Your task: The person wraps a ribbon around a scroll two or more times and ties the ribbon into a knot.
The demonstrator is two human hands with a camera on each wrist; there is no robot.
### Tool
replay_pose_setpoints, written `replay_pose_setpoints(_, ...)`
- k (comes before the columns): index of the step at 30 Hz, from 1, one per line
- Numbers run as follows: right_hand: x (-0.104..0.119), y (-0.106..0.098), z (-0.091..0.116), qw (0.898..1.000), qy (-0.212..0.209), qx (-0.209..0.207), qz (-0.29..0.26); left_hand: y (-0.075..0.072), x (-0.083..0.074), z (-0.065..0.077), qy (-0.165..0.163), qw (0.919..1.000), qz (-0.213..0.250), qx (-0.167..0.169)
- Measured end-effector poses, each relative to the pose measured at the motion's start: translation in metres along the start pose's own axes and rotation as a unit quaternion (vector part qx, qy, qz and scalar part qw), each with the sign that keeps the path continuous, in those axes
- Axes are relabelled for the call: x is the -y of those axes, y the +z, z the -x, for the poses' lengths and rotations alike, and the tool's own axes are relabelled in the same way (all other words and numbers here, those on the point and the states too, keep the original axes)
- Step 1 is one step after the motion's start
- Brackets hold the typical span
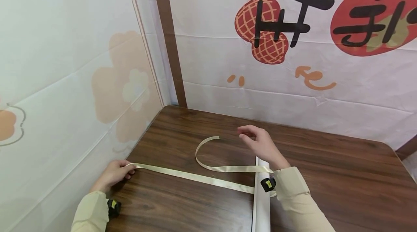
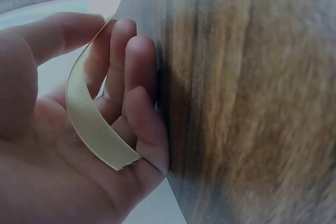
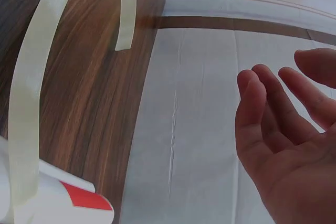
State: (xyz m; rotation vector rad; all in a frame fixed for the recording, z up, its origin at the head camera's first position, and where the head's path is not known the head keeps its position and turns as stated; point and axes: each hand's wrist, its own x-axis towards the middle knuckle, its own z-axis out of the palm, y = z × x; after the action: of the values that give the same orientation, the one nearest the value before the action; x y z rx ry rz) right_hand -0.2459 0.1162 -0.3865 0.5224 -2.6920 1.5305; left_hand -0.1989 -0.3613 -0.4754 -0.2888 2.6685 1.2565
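A pale yellow satin ribbon (image 1: 195, 177) stretches across the table from my left hand to a white roll (image 1: 261, 203) and passes around it. My left hand (image 1: 114, 174) pinches one end between thumb and index finger. In the left wrist view the cut tail of the ribbon (image 2: 97, 129) curves down over the palm. The other end of the ribbon (image 1: 202, 152) curls loosely beyond the roll's left side. Above the roll's far end, my right hand (image 1: 260, 143) is raised with fingers loosely bent, holding nothing. In the right wrist view a red patch (image 3: 86, 196) marks the roll's end.
The dark wood-grain table (image 1: 325, 174) meets a white printed cloth (image 1: 208, 62) at the back and another cloth wall (image 1: 65, 80) close by on the left. Black wrist cameras (image 1: 268, 184) are strapped over both cream sleeves (image 1: 294, 185).
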Motion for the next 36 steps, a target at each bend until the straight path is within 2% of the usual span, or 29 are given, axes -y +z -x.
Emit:
replay_pose_setpoints(8, -0.009, -0.008, 0.007, 1.0, 0.006, -0.024, -0.014, -0.004, -0.004, 0.001, -0.033, 0.9984, 0.036, 0.027)
replay_pose_setpoints(12, -0.013, -0.011, 0.012, 0.999, 0.003, -0.034, 0.005, -0.003, -0.007, 0.0, -0.045, 0.9946, 0.088, 0.032)
replay_pose_setpoints(15, -0.016, -0.013, 0.015, 0.999, -0.002, -0.041, 0.018, -0.003, -0.013, -0.001, -0.04, 0.988, 0.145, 0.037)
replay_pose_setpoints(20, -0.021, -0.016, 0.019, 0.999, -0.004, -0.048, 0.017, -0.006, -0.026, -0.003, -0.036, 0.9699, 0.233, 0.061)
replay_pose_setpoints(23, -0.022, -0.019, 0.021, 0.998, -0.003, -0.051, 0.023, -0.008, -0.033, -0.005, -0.019, 0.9513, 0.296, 0.085)
replay_pose_setpoints(25, -0.023, -0.02, 0.022, 0.998, -0.003, -0.052, 0.031, -0.009, -0.038, -0.004, 0.004, 0.9336, 0.343, 0.104)
replay_pose_setpoints(32, -0.027, -0.025, 0.025, 0.997, 0.002, -0.059, 0.049, -0.009, -0.06, -0.007, 0.076, 0.853, 0.48, 0.189)
replay_pose_setpoints(34, -0.027, -0.025, 0.027, 0.997, 0.007, -0.058, 0.056, -0.007, -0.067, -0.01, 0.085, 0.8366, 0.501, 0.204)
replay_pose_setpoints(36, -0.027, -0.026, 0.028, 0.996, 0.008, -0.057, 0.064, -0.004, -0.075, -0.013, 0.09, 0.8292, 0.511, 0.209)
